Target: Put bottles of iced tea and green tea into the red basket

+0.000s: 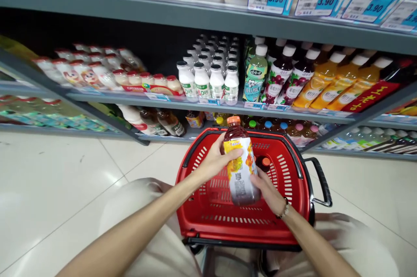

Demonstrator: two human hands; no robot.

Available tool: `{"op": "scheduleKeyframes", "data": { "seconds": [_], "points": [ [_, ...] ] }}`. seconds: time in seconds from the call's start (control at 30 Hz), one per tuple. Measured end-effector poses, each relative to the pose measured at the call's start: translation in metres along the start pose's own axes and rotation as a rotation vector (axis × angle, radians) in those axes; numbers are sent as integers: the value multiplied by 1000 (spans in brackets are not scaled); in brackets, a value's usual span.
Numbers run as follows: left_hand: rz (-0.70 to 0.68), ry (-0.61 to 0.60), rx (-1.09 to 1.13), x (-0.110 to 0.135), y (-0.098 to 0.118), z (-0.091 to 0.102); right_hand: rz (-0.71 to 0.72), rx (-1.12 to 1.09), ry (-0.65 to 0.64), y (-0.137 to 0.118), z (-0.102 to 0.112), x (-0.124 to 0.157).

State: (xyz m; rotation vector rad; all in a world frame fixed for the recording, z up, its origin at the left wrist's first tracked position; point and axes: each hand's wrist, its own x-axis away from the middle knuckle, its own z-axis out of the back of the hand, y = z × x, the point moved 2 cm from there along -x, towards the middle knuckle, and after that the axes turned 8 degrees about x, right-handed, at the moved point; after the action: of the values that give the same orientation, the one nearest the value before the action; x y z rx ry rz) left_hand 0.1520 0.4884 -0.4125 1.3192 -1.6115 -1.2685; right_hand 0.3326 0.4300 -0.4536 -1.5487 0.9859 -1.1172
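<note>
Between my two hands, over the basket, is a juice bottle (240,168) with dark red contents, an orange cap and a yellow-and-white label. My left hand (219,157) grips its upper side, thumb across the label. Lower down on the other side, my right hand (269,188) is closed against the bottle, a bracelet on its wrist. Below them stands a red shopping basket (215,225) with slotted walls and a black handle. Inside it, partly hidden behind the held bottle, lies another dark bottle with an orange cap (264,164).
Ahead runs a grey shelf (195,9) of drinks. White milk bottles (208,81), grape juice bottles (276,72) and orange juice bottles (329,79) fill its middle level. More bottles (169,122) line the bottom level. My knees flank the basket on the tiled floor (58,190).
</note>
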Motion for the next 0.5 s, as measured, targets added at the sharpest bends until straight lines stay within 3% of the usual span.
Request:
{"op": "scheduleKeyframes", "data": {
  "seconds": [0.13,0.27,0.5],
  "points": [
    [-9,28,8,0,-7,2,-12,38,81,3,-4,-1],
    [-53,-29,-91,4,-15,0,-17,-26,103,15,-5,-3],
    [-270,-189,-283,15,-4,-5,248,20,-21,17,-1,7]
  ]
}}
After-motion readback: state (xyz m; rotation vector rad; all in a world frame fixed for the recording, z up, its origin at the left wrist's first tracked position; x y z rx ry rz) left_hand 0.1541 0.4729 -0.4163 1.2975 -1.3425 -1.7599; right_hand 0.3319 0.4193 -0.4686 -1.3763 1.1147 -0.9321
